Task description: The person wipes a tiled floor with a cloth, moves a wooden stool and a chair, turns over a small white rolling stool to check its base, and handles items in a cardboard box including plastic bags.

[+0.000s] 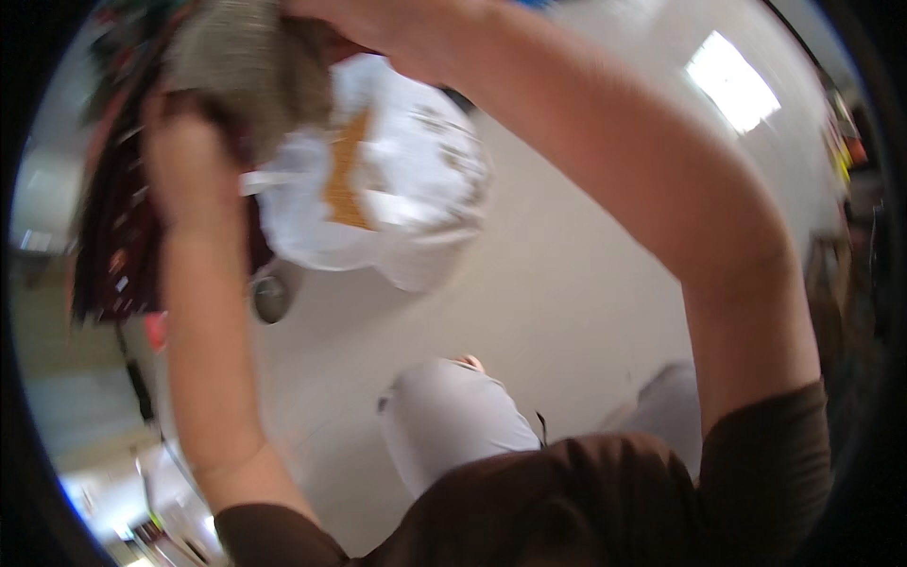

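Note:
A grey-brown cloth (244, 67), blurred by motion, is at the upper left between both my hands. My left hand (188, 135) grips its lower left edge. Towards the top rim, my right hand (354, 25) reaches to the cloth's right side; its fingers are mostly hidden, so its hold cannot be told. Below and left of the cloth lies a dark maroon surface (134, 241) with small light marks on it. To the right, a white plastic sack (425, 177) with an orange-brown patch stands on the floor.
A small round metal-looking object (271, 299) is on the pale floor (553, 283) beside the maroon thing. A black cord (138, 383) hangs at the left. My knee (453, 418) shows at the bottom. Shelving or furniture with mixed items (843, 269) stands along the right rim.

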{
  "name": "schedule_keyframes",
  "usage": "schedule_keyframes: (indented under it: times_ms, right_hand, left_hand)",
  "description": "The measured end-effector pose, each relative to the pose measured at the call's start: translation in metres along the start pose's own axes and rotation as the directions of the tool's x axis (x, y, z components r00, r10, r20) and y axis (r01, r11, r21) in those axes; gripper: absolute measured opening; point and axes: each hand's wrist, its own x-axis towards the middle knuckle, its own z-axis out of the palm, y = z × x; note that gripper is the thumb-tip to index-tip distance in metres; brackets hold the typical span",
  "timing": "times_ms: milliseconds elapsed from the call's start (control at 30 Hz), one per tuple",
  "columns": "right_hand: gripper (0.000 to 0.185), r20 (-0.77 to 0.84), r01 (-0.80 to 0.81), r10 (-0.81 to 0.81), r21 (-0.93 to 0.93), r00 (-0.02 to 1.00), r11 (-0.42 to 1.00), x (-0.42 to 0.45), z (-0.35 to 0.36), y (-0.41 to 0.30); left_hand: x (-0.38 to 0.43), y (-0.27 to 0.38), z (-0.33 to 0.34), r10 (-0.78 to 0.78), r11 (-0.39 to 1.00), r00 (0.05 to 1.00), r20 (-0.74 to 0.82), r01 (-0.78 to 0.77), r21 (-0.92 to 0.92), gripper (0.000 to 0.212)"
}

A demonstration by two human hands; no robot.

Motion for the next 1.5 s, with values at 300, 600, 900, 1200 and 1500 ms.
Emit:
schedule_keyframes:
  times_ms: [300, 600, 900, 1200, 1500]
  right_hand:
    - [0.06, -0.089, -0.182, 0.2, 0.178, 0.976, 0.967, -0.214, -0.186, 0.013]
    - [0.038, -0.498, -0.539, 0.36, -0.28, 0.789, 0.794, -0.415, -0.298, 0.151]
    - [0.054, -0.536, -0.755, 0.565, -0.598, 0.627, 0.27, -0.567, -0.225, 0.295]
    - [0.034, -0.279, -0.624, 0.559, -0.373, 0.781, 0.686, -0.565, -0.195, 0.261]
    - [0.045, -0.413, -0.559, 0.377, -0.607, 0.829, 0.564, -0.43, -0.309, 0.243]
  left_hand:
    - [-0.135, 0.066, 0.194, 0.084, 0.56, 0.635, 0.768, 0.608, -0.564, 0.027]
    - [-0.329, 0.016, 0.354, -0.025, 0.856, 0.264, 0.964, 0.505, -0.116, 0.037]
    - [-0.468, -0.058, 0.352, -0.123, 0.918, 0.086, 0.989, -0.368, 0.147, 0.049]
    - [-0.465, -0.055, 0.285, -0.268, 0.938, -0.083, 0.96, -0.248, 0.241, 0.034]
    - [-0.362, -0.044, 0.386, -0.12, 0.961, 0.432, 0.894, -0.177, 0.214, 0.04]
